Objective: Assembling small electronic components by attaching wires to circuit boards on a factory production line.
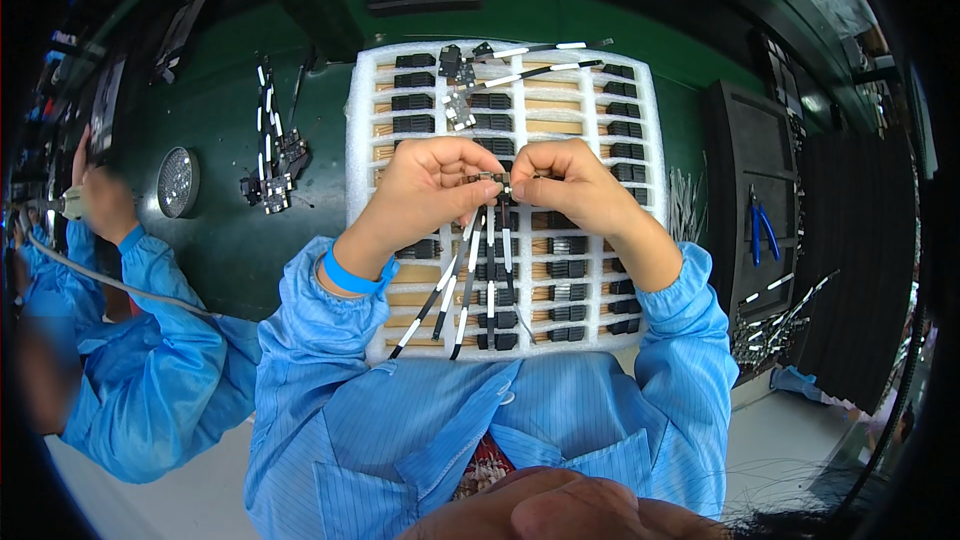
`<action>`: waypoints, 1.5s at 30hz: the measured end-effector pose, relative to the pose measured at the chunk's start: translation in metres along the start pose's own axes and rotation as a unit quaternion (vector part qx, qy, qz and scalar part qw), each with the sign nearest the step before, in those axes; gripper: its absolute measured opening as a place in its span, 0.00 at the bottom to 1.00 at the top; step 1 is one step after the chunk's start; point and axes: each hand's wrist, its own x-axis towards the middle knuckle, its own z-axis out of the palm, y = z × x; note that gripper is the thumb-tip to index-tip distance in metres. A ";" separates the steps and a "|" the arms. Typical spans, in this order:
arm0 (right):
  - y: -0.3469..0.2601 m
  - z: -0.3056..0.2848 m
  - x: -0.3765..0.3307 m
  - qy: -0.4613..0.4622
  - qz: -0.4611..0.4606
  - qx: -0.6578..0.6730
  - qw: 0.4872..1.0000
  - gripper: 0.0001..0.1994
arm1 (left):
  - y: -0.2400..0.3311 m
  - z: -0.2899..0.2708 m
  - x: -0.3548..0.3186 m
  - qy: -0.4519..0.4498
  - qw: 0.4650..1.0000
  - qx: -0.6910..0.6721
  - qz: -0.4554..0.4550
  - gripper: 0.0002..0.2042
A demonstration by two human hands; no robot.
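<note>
Both my hands are raised over a white foam tray, whose slots hold several black connector-like blocks. My left hand pinches one side of a small black electronic module between thumb and fingers. At its other side, my right hand closes thumb and forefinger on the same module. Several black-and-white banded strips hang below it toward my body. The fingers partly cover the module. On the tray's far part lie more small modules, with similar banded strips stretching to the right.
Left of the tray, a cluster of modules with strips lies near a round metal dish. Blue-handled pliers rest in a black tray at right. A co-worker's hand and blue sleeve are at far left, near a grey cable.
</note>
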 end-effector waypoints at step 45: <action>-0.014 0.012 -0.006 0.112 -0.116 -0.208 0.965 0.03 | -0.002 0.005 -0.003 0.051 0.998 -0.005 0.038 0.06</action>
